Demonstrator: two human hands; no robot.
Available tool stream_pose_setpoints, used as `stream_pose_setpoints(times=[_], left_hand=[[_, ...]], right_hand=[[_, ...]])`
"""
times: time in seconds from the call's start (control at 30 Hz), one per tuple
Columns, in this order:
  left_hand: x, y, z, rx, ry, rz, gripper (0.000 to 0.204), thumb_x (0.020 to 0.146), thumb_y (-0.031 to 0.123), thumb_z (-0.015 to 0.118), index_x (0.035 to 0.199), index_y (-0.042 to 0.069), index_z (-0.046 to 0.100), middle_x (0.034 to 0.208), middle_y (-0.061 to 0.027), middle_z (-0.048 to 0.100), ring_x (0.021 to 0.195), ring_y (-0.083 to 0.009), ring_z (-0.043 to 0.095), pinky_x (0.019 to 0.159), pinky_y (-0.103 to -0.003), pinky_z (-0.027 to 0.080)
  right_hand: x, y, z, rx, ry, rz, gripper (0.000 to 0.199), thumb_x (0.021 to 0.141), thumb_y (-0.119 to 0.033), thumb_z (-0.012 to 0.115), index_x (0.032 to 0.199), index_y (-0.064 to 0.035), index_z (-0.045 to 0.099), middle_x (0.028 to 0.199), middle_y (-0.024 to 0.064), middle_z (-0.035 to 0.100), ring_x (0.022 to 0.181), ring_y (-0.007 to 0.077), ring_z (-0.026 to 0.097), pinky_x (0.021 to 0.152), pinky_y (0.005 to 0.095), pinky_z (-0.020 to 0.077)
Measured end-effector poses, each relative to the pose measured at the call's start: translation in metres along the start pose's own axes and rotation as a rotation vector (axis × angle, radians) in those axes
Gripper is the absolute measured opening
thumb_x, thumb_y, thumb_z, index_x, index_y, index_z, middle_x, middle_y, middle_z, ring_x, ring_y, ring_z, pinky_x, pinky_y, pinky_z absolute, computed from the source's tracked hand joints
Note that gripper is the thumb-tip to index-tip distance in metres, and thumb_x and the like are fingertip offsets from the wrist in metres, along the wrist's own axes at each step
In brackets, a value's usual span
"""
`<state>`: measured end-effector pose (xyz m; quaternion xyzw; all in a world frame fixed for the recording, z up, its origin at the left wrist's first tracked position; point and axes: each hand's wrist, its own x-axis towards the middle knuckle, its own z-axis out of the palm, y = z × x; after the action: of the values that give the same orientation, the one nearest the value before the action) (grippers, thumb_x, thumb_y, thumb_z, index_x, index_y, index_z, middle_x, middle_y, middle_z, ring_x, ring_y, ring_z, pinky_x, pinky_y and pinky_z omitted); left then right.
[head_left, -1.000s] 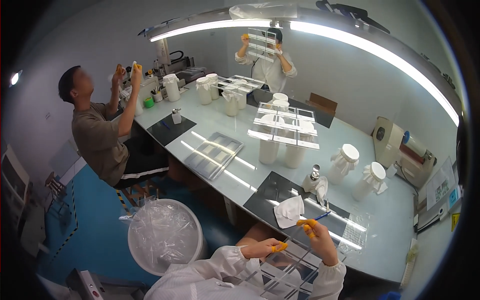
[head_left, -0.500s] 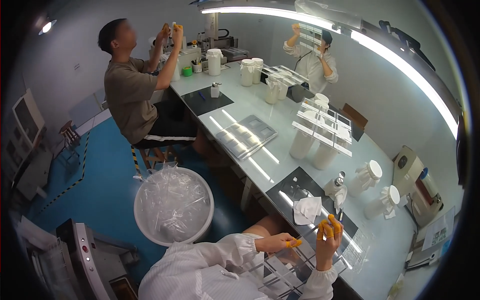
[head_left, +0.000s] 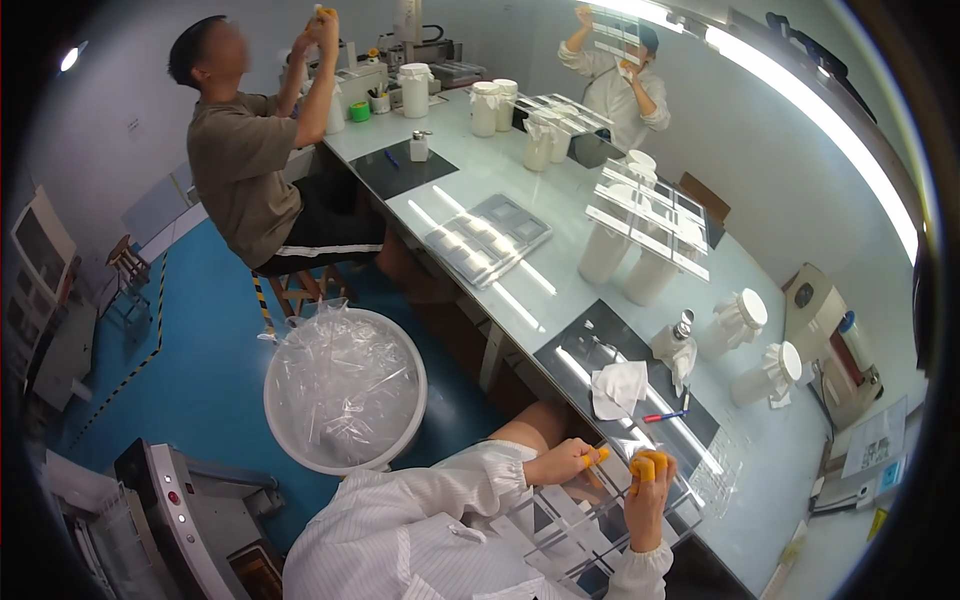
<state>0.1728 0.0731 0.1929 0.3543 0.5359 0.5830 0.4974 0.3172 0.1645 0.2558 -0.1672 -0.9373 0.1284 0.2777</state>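
Note:
My left hand point(head_left: 562, 463) and my right hand point(head_left: 648, 492), both with orange finger cots and white striped sleeves, hold a clear plastic panel point(head_left: 560, 525) at the table's near edge. The left hand pinches the panel's upper left edge. The right hand grips its right side with the fingers curled over it. Just beyond the hands lie a dark mat point(head_left: 600, 345), a white cloth point(head_left: 620, 388) and a red and blue pen point(head_left: 664, 416).
A round white bin lined with clear plastic point(head_left: 345, 392) stands on the blue floor to my left. White jars point(head_left: 738, 322), a small bottle point(head_left: 682, 332), stacked clear panels point(head_left: 650, 212) and a tray point(head_left: 488, 236) are on the long table. One seated person point(head_left: 250, 165) and another person point(head_left: 618, 75) work farther along.
The view has swung left and down, so the bin and seated person sit more centrally. Both hands stay on the clear panel, and the right hand's fingers have curled closer over it.

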Motion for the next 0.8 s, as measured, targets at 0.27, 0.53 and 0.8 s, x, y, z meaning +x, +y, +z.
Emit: stream_pose_setpoints(times=[0.27,0.53,0.8], left_hand=[[0.011,-0.031,-0.033,-0.093,0.001,0.001,0.032,0.088,0.023,0.042,0.088,-0.005,0.059,0.080,-0.0072,0.061,0.068,-0.0105,0.057,0.062,-0.024,0.047],[0.026,-0.023,-0.017,0.114,-0.239,-0.135,0.030,0.088,0.022,0.042,0.096,-0.003,0.056,0.085,-0.0049,0.059,0.076,-0.0101,0.054,0.070,-0.022,0.043],[0.056,-0.019,-0.019,-0.072,-0.173,-0.059,0.039,0.089,0.032,0.041,0.086,-0.004,0.056,0.077,-0.0008,0.056,0.069,-0.0060,0.048,0.064,-0.020,0.038]], right_hand=[[0.022,0.019,0.037,0.280,-0.220,0.001,0.019,0.063,0.008,0.051,0.080,0.0002,0.049,0.082,0.0156,0.049,0.087,0.0347,0.043,0.081,0.0375,0.0355],[-0.043,0.020,0.021,0.352,-0.263,0.243,0.016,0.066,0.004,0.056,0.082,0.0010,0.053,0.086,0.0145,0.049,0.087,0.0310,0.043,0.080,0.0378,0.0353],[-0.035,0.018,0.012,0.414,-0.148,0.263,0.024,0.068,0.000,0.061,0.091,-0.0003,0.052,0.084,0.0137,0.049,0.085,0.0293,0.042,0.078,0.0342,0.0360]])
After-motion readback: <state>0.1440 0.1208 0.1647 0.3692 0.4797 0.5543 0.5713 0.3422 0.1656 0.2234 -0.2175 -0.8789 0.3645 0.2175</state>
